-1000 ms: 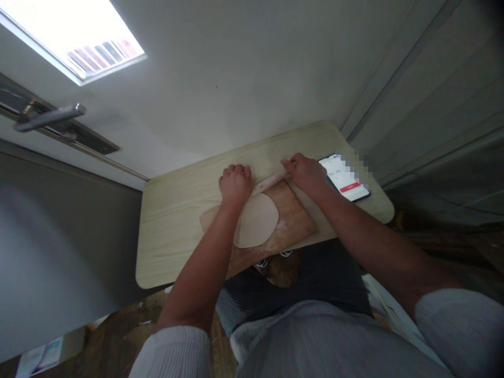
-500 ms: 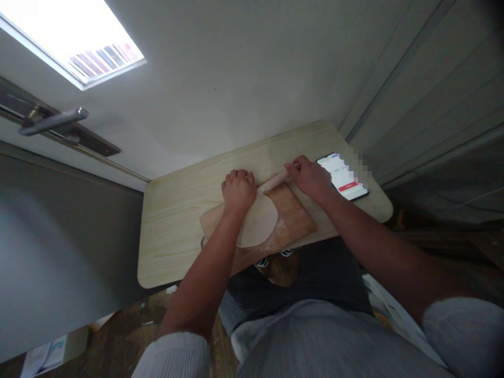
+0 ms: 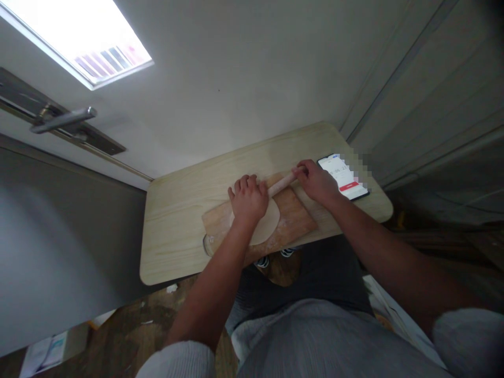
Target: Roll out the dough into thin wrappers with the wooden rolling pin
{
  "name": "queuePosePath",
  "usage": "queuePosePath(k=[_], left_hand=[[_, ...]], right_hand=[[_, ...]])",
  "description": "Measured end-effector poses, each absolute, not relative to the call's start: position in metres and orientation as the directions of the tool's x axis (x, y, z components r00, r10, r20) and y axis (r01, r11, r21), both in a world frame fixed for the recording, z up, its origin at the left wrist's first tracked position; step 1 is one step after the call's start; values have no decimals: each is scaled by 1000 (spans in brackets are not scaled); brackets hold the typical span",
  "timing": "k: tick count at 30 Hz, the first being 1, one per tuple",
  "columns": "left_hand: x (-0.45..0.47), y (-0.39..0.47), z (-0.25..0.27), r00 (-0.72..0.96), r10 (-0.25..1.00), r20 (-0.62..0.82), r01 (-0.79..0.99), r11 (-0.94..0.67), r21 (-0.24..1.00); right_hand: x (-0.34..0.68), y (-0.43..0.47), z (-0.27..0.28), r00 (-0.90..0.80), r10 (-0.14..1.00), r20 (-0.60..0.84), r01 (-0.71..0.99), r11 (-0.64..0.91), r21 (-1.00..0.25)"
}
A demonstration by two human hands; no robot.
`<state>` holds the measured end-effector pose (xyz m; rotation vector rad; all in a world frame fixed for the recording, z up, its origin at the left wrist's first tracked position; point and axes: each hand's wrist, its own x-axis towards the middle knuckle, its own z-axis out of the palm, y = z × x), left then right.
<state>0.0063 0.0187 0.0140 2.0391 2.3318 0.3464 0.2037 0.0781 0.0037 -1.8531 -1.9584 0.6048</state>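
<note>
A pale wooden rolling pin (image 3: 282,184) lies slantwise across the far part of a flat, rounded sheet of dough (image 3: 266,226). My left hand (image 3: 249,199) is draped over the pin's left part, fingers loosely curled and slightly apart; it covers that end and some of the dough. At the other end, the fingers of my right hand (image 3: 317,181) are closed around the pin's tip. Beneath the dough is a wooden cutting board (image 3: 297,210) dusted with flour, with a metal loop handle (image 3: 206,244) at its left corner. My left forearm hides part of the board.
The board rests on a small light wood table (image 3: 173,226) with rounded corners. A phone (image 3: 348,184) with a lit screen lies just right of my right hand. Behind the table stands a pale door (image 3: 236,115) with a metal lever handle (image 3: 65,119).
My left hand has shifted right and slightly nearer, its fingers spreading a little. My right hand and the rolling pin have also moved slightly right and nearer. More dough shows left of my wrist.
</note>
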Motion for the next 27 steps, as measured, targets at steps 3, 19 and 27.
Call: queuePosePath(k=[3,19,27], left_hand=[[11,12,16,-136,982,128,976,110,186],[40,-34,14,-50,993,109,990,35,139],[58,-70,8,34,979,200,986,-65,151]], right_hand=[[205,74,5,-46,999,-20,831,28,-555],[222,56,3,-45,999,-5,783,32,-622],[241,42,-3,-49,998,-25,775,22,-631]])
